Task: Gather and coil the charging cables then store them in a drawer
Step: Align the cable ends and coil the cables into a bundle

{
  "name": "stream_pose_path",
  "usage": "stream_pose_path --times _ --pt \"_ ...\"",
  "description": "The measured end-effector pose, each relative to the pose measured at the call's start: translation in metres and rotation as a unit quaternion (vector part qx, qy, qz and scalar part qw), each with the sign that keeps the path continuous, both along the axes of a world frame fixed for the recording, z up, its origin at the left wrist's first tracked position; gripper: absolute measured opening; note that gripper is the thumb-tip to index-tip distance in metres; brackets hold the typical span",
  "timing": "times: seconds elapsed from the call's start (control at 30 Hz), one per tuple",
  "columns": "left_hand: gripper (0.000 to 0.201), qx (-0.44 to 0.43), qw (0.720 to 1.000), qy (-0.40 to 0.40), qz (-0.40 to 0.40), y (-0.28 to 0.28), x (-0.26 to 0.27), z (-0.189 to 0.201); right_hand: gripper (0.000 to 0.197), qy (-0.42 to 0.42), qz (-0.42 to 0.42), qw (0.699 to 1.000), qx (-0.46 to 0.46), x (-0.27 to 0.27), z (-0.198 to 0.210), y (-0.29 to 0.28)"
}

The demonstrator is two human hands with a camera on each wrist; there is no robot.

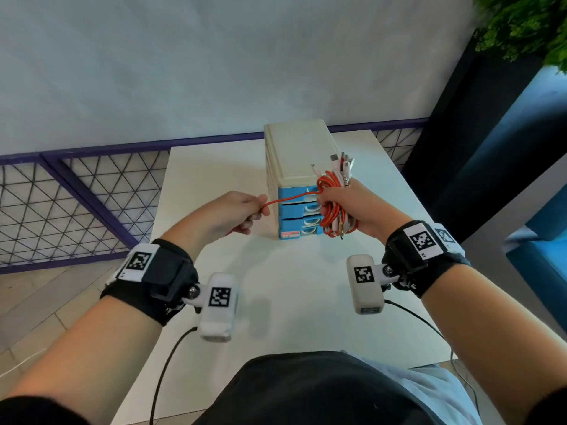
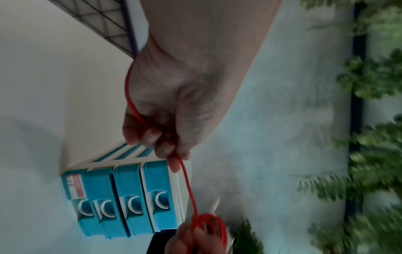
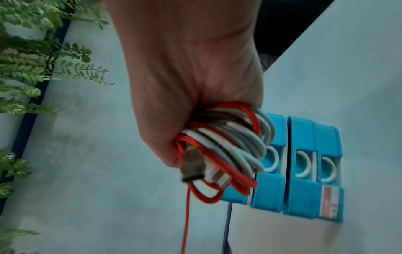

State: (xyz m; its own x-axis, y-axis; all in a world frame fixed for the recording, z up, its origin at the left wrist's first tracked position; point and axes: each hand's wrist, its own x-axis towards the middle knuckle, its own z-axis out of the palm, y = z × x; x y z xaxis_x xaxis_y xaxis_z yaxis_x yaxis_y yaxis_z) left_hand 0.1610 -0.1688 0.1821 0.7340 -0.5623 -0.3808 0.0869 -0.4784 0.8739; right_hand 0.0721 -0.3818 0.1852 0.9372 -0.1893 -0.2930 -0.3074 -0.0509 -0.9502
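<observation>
My right hand (image 1: 352,207) grips a bundle of coiled cables (image 1: 336,207), red and white, with several plugs sticking up above the fist. In the right wrist view the cable bundle (image 3: 230,151) fills the right hand (image 3: 185,89), and a metal plug hangs at its lower end. A free stretch of the red cable (image 1: 288,198) runs taut to my left hand (image 1: 233,214), which pinches it between the fingertips (image 2: 165,149). Behind both hands stands a small drawer unit (image 1: 299,179), cream body with blue drawers (image 2: 121,197), all of them closed.
The drawer unit stands on a white table (image 1: 291,286). A purple-framed mesh railing (image 1: 76,204) runs along the left and behind. A dark pillar (image 1: 478,133) and green foliage (image 1: 527,23) are at the right. A pale wall is behind.
</observation>
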Motion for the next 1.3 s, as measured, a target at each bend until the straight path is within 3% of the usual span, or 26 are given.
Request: stream_pose_path --times 0.1,0.2,0.27,0.37,0.43,0.53,0.63,0.73,0.9,1.0,1.13,1.2,1.3 --pt "0.024 -0.068 0.989 0.130 0.031 0.001 -0.007 0.001 0.004 -0.008 -0.023 0.999 -0.022 0.002 -0.007 -0.004" --pt "0.018 -0.123 0.971 0.198 0.047 -0.008 -0.016 0.003 0.015 -0.027 -0.036 0.999 -0.013 0.006 -0.012 0.003" --pt "0.015 -0.137 0.968 0.207 0.046 -0.017 -0.023 0.006 0.024 -0.032 -0.031 0.999 0.000 0.008 -0.012 0.008" --pt "0.014 -0.123 0.974 0.187 0.038 -0.029 -0.031 0.011 0.057 -0.032 -0.003 0.999 0.021 0.006 -0.008 0.016" --pt "0.015 -0.108 0.979 0.170 0.024 -0.035 -0.036 0.013 0.064 -0.033 0.028 0.998 0.044 0.005 -0.004 0.023" --pt "0.018 -0.098 0.983 0.152 0.018 -0.040 -0.041 0.016 0.044 -0.032 0.059 0.995 0.075 0.000 0.001 0.028" --pt "0.015 -0.096 0.985 0.143 0.004 -0.040 -0.045 0.019 0.016 -0.034 0.030 0.998 0.052 -0.001 0.001 0.027" --pt "0.024 -0.108 0.974 0.195 -0.039 -0.036 -0.049 0.019 0.009 -0.051 -0.045 0.997 0.029 0.004 -0.003 0.021" --pt "0.029 -0.041 0.959 0.239 -0.145 -0.011 -0.047 0.009 0.012 -0.107 -0.189 0.972 0.095 0.007 0.005 -0.008" --pt "0.027 0.011 0.972 0.173 -0.160 -0.002 -0.041 0.000 0.013 -0.102 -0.184 0.969 0.129 0.004 0.010 -0.018" --pt "0.015 0.056 0.991 -0.092 -0.084 -0.014 -0.030 -0.004 0.011 -0.053 -0.092 0.983 0.150 -0.001 0.014 -0.008" --pt "0.010 0.011 0.984 -0.176 -0.021 -0.022 -0.027 -0.001 0.011 -0.024 -0.049 0.988 0.147 -0.001 0.015 0.000" --pt "0.007 -0.086 0.971 -0.221 0.026 -0.033 -0.026 0.008 0.013 0.009 -0.001 0.990 0.139 -0.002 0.016 0.013"
